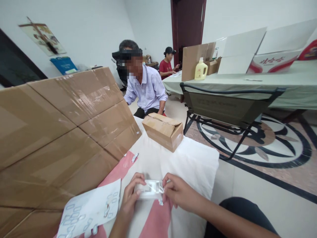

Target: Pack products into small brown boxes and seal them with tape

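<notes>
Landmark: the carton (pixel 163 130), a small brown box with its flaps folded shut.

1. Cardboard (pixel 61 132): a large taped panel, left of the carton. It leans tilted, and its right corner ends just beside the carton.
2. Far table (pixel 284 82): behind the carton and to its right, well apart, under a pale green cover.
3. Chair (pixel 223 105): a folding chair, right of the carton and near it, between the carton and the far table.
4. Cloth (pixel 193 162): white, lying under the carton and extending toward the camera.
5. Person (pixel 148 89): seated directly behind the carton, wearing a pale shirt.
6. Sheet (pixel 91 208): white paper with small outlined labels. It lies in front of the carton and to its left, against the lower edge of the cardboard.
7. Left hand (pixel 131 198): in front of the carton. Its fingers curl around the left end of the packet, with the thumb on top.
8. Right hand (pixel 179 191): in front of the carton. Its fingertips are pressed together, pinching the right end of the packet.
9. Packet (pixel 150 190): small, white, with a clear wrap. It is held level between both hands, above the cloth, in front of the carton.
10. Scrap (pixel 135 157): a small pale piece on the cloth, between the carton and the packet.
</notes>
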### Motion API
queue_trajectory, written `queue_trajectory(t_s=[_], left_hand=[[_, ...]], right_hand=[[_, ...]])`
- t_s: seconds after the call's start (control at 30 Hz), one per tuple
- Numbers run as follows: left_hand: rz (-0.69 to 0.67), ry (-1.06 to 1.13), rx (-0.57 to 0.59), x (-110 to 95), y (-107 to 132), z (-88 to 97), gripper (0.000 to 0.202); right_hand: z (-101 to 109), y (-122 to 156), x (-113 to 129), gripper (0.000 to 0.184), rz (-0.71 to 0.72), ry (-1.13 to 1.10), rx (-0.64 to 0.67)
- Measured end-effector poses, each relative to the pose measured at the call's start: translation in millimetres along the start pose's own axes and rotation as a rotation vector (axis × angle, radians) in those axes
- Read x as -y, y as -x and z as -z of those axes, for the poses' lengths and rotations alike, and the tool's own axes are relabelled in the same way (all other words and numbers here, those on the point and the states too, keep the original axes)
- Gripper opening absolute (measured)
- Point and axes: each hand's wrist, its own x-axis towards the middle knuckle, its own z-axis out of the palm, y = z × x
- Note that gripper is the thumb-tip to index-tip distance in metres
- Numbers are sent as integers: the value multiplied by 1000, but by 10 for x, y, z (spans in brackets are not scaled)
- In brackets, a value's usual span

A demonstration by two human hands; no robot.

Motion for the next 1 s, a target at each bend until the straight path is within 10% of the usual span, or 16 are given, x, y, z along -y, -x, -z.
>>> queue_trajectory(t_s=[1.0], left_hand=[[59, -54, -124, -93, -28, -97, 22]], right_hand=[[-29, -28, 67, 18, -29, 20, 25]])
